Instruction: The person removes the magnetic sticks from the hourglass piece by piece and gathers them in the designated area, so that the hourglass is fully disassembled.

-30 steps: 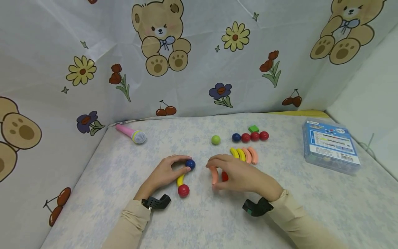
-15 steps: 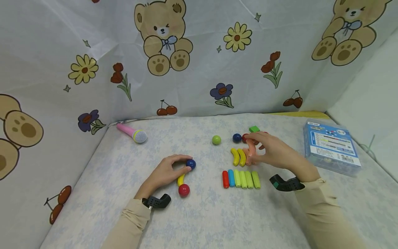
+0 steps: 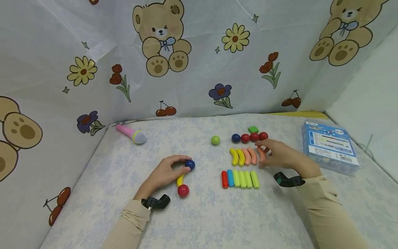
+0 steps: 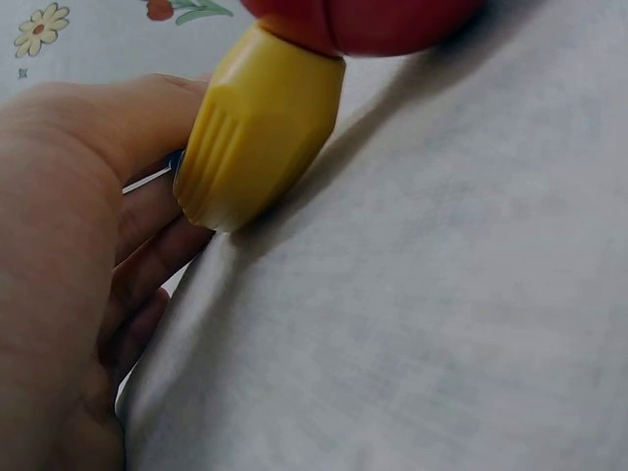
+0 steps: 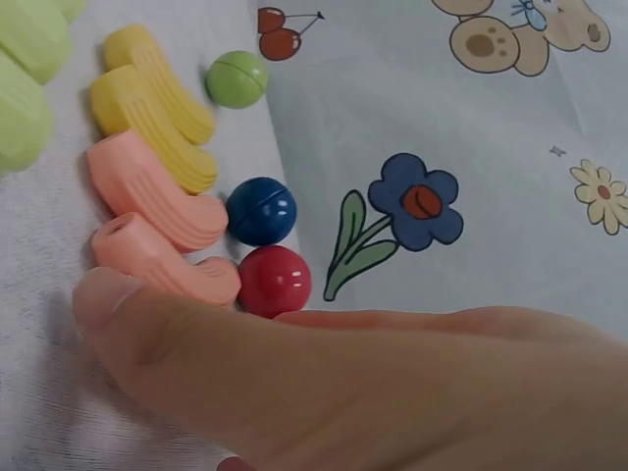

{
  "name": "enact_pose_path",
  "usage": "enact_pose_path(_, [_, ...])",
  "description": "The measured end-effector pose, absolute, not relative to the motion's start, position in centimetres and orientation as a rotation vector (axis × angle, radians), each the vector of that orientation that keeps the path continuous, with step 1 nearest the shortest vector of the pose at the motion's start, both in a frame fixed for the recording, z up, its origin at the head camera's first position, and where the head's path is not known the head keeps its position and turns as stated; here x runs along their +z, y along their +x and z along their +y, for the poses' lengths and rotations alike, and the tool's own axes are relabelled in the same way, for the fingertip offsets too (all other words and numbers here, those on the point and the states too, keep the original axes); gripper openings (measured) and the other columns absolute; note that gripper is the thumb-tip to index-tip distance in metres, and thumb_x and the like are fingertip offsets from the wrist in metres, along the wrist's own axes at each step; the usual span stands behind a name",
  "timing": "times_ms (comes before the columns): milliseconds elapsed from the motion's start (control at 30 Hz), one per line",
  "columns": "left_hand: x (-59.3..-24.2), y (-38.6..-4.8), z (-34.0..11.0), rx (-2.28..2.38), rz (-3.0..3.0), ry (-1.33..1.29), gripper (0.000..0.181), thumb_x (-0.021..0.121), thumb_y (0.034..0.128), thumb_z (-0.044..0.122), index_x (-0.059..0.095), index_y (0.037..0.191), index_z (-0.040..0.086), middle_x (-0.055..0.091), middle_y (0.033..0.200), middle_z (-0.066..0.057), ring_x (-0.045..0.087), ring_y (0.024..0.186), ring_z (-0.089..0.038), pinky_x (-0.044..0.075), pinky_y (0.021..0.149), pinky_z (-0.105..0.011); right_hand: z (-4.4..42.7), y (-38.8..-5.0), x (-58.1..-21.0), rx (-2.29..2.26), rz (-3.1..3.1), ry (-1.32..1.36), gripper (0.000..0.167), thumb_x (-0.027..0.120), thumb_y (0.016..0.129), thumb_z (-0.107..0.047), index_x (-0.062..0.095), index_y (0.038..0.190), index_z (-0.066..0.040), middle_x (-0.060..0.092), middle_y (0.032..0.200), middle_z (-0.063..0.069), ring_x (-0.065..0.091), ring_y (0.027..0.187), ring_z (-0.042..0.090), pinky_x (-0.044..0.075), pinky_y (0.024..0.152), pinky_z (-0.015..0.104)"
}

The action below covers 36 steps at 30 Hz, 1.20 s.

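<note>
My left hand (image 3: 164,173) pinches a blue ball (image 3: 190,164) between thumb and fingers on the table. Below that ball, a curved yellow stick (image 3: 180,180) leads to a red ball (image 3: 183,191). The left wrist view shows the yellow stick (image 4: 265,128) meeting the red ball (image 4: 378,22) close up, with the blue ball mostly hidden. At the right end of a row of curved sticks, my right hand (image 3: 284,157) pinches a curved pink stick (image 3: 261,154). Beside it lie two more pink sticks (image 3: 252,156) and two yellow ones (image 3: 240,157). My thumb hides the held stick in the right wrist view.
Behind the curved sticks, a blue ball (image 3: 236,138) and red balls (image 3: 245,138) form a row, near a green block (image 3: 253,129) and a green ball (image 3: 215,140). Straight sticks (image 3: 243,179) lie in front. A microphone (image 3: 130,134) and plastic box (image 3: 330,147) stand farther out.
My right hand has carried the pink stick from left of the rows, over the curved sticks, and down to their right end. My left hand has stayed on the blue ball.
</note>
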<state>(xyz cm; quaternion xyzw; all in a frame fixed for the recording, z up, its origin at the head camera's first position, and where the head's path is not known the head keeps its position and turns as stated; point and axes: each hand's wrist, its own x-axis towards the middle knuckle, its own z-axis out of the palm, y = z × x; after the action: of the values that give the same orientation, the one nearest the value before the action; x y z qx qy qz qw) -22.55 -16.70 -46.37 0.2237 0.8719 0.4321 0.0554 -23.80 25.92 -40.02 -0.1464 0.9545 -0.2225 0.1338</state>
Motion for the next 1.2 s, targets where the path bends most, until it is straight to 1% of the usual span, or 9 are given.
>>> enact_pose_path(267, [-46.5,-22.5,-16.8,1.319,2.644,0.673,0.038,0.077,0.0941,0.037,0.071,0.131,0.029,0.067,0.134,0.008,0.057,0.134,-0.019,0.040,0.117,-0.049,25.5,-23.8,-40.7,-0.638,2.784,-0.502,0.074,0.087,0.084,-0.023,0.053,0.145,0.002,0.060,0.132,0.022,0.062,0.105,0.032,0.058,0.088,0.048])
enact_pose_path(433, [-46.5,-22.5,-16.8,1.320,2.646,0.673,0.038,0.077,0.0940,0.037,0.071,0.131,0.029,0.067,0.134,0.008,0.057,0.134,-0.019,0.040,0.116,-0.049,25.2,-23.8,-40.8,-0.653,2.774,-0.515,0.077,0.087,0.084,-0.021,0.051,0.148,0.000,0.057,0.138,0.024,0.061,0.109,0.033,0.057,0.089,0.049])
enact_pose_path(600, [-46.4,-22.6,-16.7,1.325,2.643,0.669,0.037,0.077,0.0938,0.036,0.071,0.130,0.029,0.068,0.133,0.008,0.057,0.133,-0.019,0.040,0.117,-0.049,24.9,-23.5,-40.5,-0.613,2.826,-0.541,0.078,0.087,0.084,-0.025,0.051,0.149,-0.002,0.052,0.146,0.026,0.058,0.117,0.038,0.056,0.093,0.055])
enact_pose_path(667, [-46.4,-22.6,-16.7,1.329,2.642,0.675,0.037,0.077,0.0938,0.035,0.071,0.130,0.028,0.068,0.132,0.008,0.057,0.132,-0.019,0.040,0.116,-0.049,24.5,-23.3,-40.2,-0.603,2.862,-0.573,0.075,0.086,0.085,-0.025,0.052,0.148,-0.002,0.051,0.148,0.026,0.056,0.123,0.042,0.053,0.098,0.059])
enact_pose_path(800, [-46.4,-22.6,-16.6,1.335,2.642,0.664,0.037,0.079,0.0923,0.034,0.072,0.128,0.028,0.069,0.129,0.008,0.059,0.129,-0.018,0.040,0.116,-0.048,22.8,-22.9,-39.7,-0.637,2.893,-0.681,0.068,0.085,0.086,-0.023,0.056,0.145,-0.003,0.054,0.146,0.023,0.050,0.132,0.043,0.046,0.106,0.064])
enact_pose_path(933, [-46.5,-22.6,-16.6,1.346,2.640,0.645,0.037,0.081,0.0898,0.037,0.072,0.124,0.028,0.070,0.126,0.009,0.061,0.125,-0.017,0.041,0.114,-0.047,20.4,-22.2,-39.6,-0.644,2.891,-0.842,0.059,0.085,0.087,-0.021,0.062,0.139,-0.005,0.060,0.142,0.016,0.054,0.131,0.038,0.048,0.107,0.058])
enact_pose_path(1067, [-46.6,-22.6,-16.6,1.349,2.643,0.641,0.038,0.083,0.0883,0.039,0.072,0.122,0.027,0.070,0.124,0.009,0.062,0.123,-0.017,0.043,0.113,-0.047,17.7,-21.1,-39.7,-0.607,2.895,-1.017,0.050,0.082,0.090,-0.023,0.066,0.135,-0.008,0.064,0.137,0.010,0.059,0.127,0.031,0.053,0.103,0.048])
enact_pose_path(1200, [-46.5,-22.7,-16.6,1.353,2.647,0.654,0.037,0.085,0.0865,0.038,0.072,0.119,0.025,0.071,0.119,0.008,0.063,0.118,-0.016,0.045,0.110,-0.046,14.9,-19.6,-40.1,-0.610,2.863,-1.232,0.043,0.078,0.094,-0.026,0.068,0.133,-0.011,0.066,0.135,0.005,0.061,0.124,0.024,0.055,0.100,0.041])
